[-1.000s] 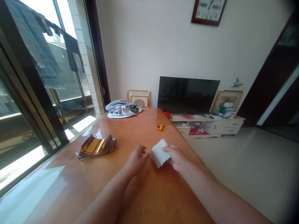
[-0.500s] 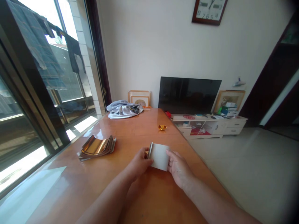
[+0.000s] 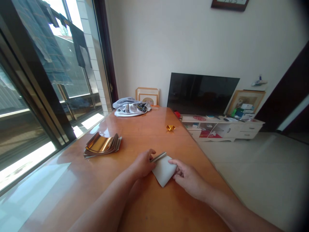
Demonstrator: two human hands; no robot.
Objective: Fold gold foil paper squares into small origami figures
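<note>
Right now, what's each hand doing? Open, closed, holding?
Left hand: closed, holding the left side of the pale paper by its folded strip.
Right hand: closed, pinching the same paper's right side.

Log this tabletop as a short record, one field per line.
Surface: glossy orange-brown table
Left hand: holds the folded upper-left edge of a pale grey paper sheet
Right hand: grips that sheet's right side
Farther left: curved stack of shiny gold-faced sheets
Beyond the hands: small folded shiny gold piece
Far end: crumpled pale grey cloth bundle
</note>
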